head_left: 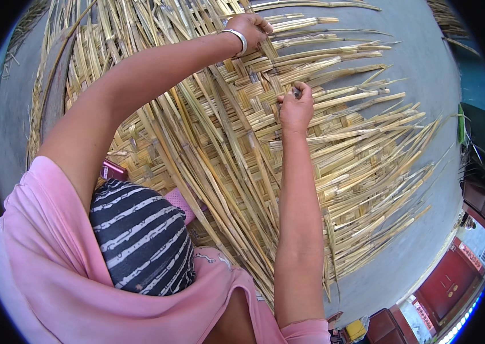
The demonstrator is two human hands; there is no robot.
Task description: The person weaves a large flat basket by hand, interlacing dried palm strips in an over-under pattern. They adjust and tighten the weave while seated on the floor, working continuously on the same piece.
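Note:
A half-woven mat [345, 121] of split, straw-coloured reed strips lies on the floor before me, its loose ends fanning out to the right. My left hand [248, 28], with a silver bangle [241, 41] at the wrist, is closed on reed strips [268, 50] at the mat's far part. Nearer and to the right, my right hand [297, 109] is curled just above the weave. Something small and dark shows between its thumb and fingers, too small to name. A bundle of long reed strips [196, 146] runs diagonally across the mat, passing under my left forearm.
Grey floor [420, 51] borders the mat. My knee in dark striped cloth [142, 238] is at the near left, beside a shiny pink object [114, 169]. Red double doors [449, 281] and a yellow item [356, 330] are at the lower right. More reeds [452, 20] lie far right.

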